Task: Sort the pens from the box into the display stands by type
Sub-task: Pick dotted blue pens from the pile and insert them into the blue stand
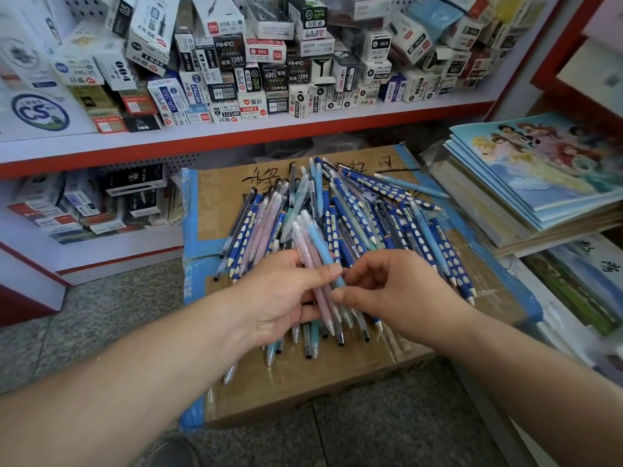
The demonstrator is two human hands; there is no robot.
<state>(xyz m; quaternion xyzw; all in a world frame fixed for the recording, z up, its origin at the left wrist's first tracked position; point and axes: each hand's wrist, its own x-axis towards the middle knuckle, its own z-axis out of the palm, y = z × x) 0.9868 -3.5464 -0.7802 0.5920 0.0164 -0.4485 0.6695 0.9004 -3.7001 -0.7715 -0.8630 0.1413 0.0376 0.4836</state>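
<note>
A heap of loose pens [340, 210] lies on top of a taped cardboard box [337, 375]: dark blue ones with white dots, pastel pink, light blue and mint ones, and a few clear ones with black caps. My left hand [279, 298] grips a small bundle of pastel pens [315, 254], pink and light blue, with the thumb across them. My right hand [387, 291] reaches in from the right and pinches the same bundle near its lower part with thumb and forefinger. No display stand is in view.
A red-edged white shelf [236, 136] full of pen boxes runs behind the cardboard box, with a lower shelf [101, 203] at left. A stack of notebooks [539, 183] sits at right. Grey speckled floor [101, 318] lies around the box.
</note>
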